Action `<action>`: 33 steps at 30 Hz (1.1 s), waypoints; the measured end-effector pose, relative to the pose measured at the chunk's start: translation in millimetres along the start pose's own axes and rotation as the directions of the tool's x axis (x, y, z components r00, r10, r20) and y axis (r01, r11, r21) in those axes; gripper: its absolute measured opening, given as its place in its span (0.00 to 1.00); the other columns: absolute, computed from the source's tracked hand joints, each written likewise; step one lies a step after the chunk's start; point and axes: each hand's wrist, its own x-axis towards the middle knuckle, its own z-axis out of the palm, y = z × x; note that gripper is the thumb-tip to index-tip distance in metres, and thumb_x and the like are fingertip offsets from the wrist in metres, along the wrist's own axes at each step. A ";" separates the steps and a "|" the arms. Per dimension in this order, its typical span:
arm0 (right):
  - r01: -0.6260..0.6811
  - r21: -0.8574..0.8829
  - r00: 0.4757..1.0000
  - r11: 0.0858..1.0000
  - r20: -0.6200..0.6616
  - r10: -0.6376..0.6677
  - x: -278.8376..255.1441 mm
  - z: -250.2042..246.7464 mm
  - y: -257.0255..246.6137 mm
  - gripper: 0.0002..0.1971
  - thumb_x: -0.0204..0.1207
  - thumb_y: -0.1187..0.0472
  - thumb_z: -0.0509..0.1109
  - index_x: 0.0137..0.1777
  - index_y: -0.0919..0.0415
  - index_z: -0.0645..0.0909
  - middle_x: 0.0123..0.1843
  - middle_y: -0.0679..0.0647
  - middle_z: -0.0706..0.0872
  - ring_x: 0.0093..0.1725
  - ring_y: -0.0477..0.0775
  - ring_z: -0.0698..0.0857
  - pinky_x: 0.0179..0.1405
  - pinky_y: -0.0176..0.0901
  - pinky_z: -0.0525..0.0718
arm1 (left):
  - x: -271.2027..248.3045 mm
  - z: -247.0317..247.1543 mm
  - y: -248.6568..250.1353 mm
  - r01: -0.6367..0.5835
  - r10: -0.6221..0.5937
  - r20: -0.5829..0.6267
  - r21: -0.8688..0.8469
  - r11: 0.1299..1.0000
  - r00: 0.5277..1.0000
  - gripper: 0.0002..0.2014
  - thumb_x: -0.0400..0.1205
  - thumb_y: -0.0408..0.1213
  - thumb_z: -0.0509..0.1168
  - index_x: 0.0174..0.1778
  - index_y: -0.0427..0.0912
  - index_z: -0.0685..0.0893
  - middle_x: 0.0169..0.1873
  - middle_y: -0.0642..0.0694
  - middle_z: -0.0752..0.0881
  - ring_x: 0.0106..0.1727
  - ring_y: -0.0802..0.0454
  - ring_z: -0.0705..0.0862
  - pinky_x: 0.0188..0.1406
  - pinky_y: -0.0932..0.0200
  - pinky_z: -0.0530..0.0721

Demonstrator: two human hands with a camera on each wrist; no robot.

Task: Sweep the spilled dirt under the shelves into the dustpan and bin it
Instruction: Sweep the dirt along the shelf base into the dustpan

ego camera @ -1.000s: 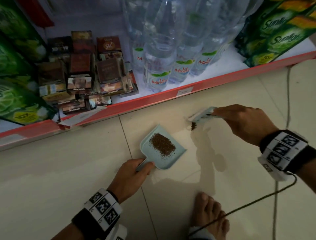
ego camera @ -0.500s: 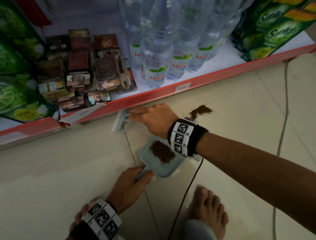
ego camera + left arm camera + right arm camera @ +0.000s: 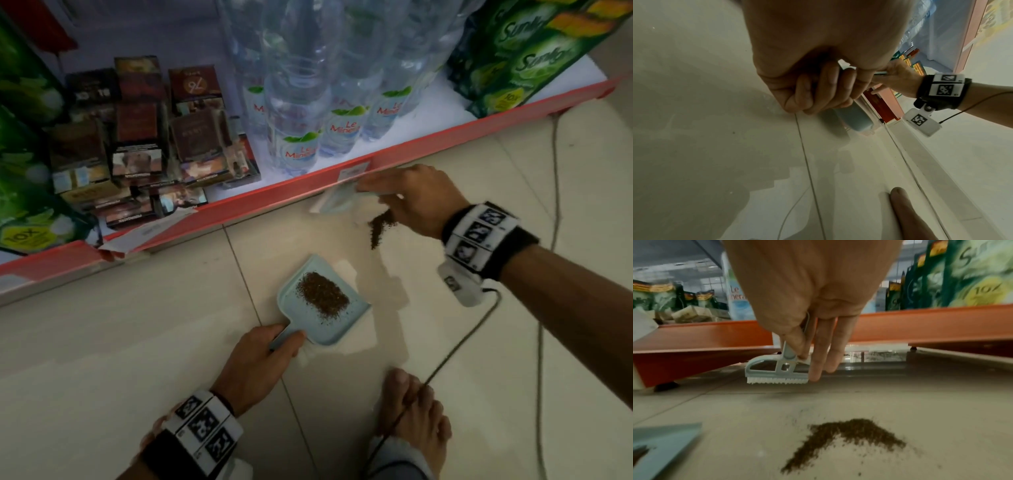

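Note:
A pale blue dustpan (image 3: 356, 305) lies flat on the floor tiles with a heap of brown dirt (image 3: 322, 295) in it. My left hand (image 3: 260, 359) grips its handle (image 3: 846, 76); in the left wrist view the fingers (image 3: 826, 84) curl round it. My right hand (image 3: 411, 198) holds a small pale brush (image 3: 334, 202) by its handle, near the red shelf edge (image 3: 239, 202). In the right wrist view the brush (image 3: 777, 371) hangs just above the floor, bristles down. A loose pile of dirt (image 3: 846, 434) lies on the tiles below my right hand, also seen as dirt (image 3: 380, 224) right of the dustpan.
The low shelf carries water bottles (image 3: 301, 113), dark packets (image 3: 137, 137) and green pouches (image 3: 534, 51). More scattered dirt lies in the gap under the shelf (image 3: 879, 355). My bare foot (image 3: 414, 407) and a wrist cable (image 3: 455, 349) lie on the tiles at the lower right.
My right hand swung the brush left along the shelf edge, over the dustpan, then back right to the loose dirt pile. The left hand and dustpan stayed put.

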 end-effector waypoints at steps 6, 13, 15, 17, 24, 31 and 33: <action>0.047 -0.105 0.989 0.993 0.143 -0.031 -2.6 12.7 10.2 0.26 0.77 0.66 0.65 0.71 0.42 0.81 0.75 0.45 0.81 0.65 0.62 0.85 0.59 0.57 0.85 | -2.2 -4.1 5.4 -0.010 0.011 -0.036 0.007 1.000 0.999 0.20 0.82 0.50 0.66 0.30 0.40 0.78 0.21 0.54 0.74 0.25 0.58 0.73 0.31 0.57 0.73; 0.005 -0.106 1.000 0.994 -0.001 -0.005 -48.3 -7.9 52.2 0.19 0.80 0.63 0.66 0.66 0.45 0.86 0.68 0.48 0.87 0.57 0.64 0.90 0.48 0.59 0.88 | -9.9 -5.6 2.9 -0.009 0.009 -0.065 0.008 1.000 0.998 0.21 0.78 0.56 0.64 0.30 0.41 0.77 0.19 0.55 0.73 0.23 0.60 0.71 0.27 0.60 0.70; 0.079 -0.051 0.995 0.996 -0.053 -0.082 -46.8 -8.2 35.1 0.19 0.80 0.62 0.65 0.68 0.45 0.85 0.69 0.46 0.86 0.58 0.61 0.90 0.48 0.57 0.89 | -13.5 -6.1 1.6 -0.017 0.018 -0.052 0.026 1.000 0.998 0.23 0.75 0.60 0.61 0.30 0.42 0.76 0.19 0.55 0.73 0.23 0.61 0.71 0.26 0.62 0.69; 0.175 -0.009 0.980 0.984 -0.093 -0.175 -38.0 -5.8 5.2 0.20 0.80 0.62 0.64 0.67 0.45 0.85 0.70 0.44 0.85 0.58 0.59 0.91 0.46 0.57 0.89 | -17.4 -7.6 -1.5 -0.022 0.025 -0.052 0.049 0.999 0.998 0.24 0.74 0.62 0.59 0.31 0.41 0.77 0.19 0.55 0.73 0.23 0.61 0.71 0.26 0.62 0.70; 0.473 -0.084 0.877 0.877 0.138 -0.459 12.7 22.5 -130.3 0.27 0.81 0.67 0.62 0.76 0.40 0.76 0.80 0.36 0.72 0.51 0.58 0.90 0.41 0.48 0.83 | -32.8 -12.2 -17.1 0.011 -0.007 -0.037 0.113 0.994 0.999 0.21 0.76 0.64 0.58 0.30 0.49 0.78 0.20 0.56 0.76 0.23 0.63 0.73 0.26 0.67 0.71; 0.531 -0.160 0.834 0.832 0.269 -0.481 44.2 57.1 -189.0 0.34 0.76 0.64 0.42 0.77 0.41 0.74 0.82 0.36 0.69 0.61 0.56 0.87 0.43 0.44 0.78 | -45.1 -26.9 -25.4 0.042 -0.037 -0.060 0.081 0.996 0.997 0.23 0.76 0.63 0.57 0.31 0.45 0.77 0.21 0.55 0.75 0.23 0.62 0.72 0.27 0.64 0.71; 0.505 -0.182 0.851 0.844 0.269 -0.451 45.0 50.5 -165.9 0.37 0.72 0.64 0.40 0.76 0.40 0.75 0.82 0.35 0.69 0.70 0.51 0.81 0.56 0.46 0.79 | -45.7 -29.5 -27.1 0.054 -0.050 -0.055 0.082 0.995 0.997 0.21 0.77 0.62 0.59 0.28 0.49 0.77 0.20 0.57 0.75 0.22 0.62 0.72 0.28 0.63 0.72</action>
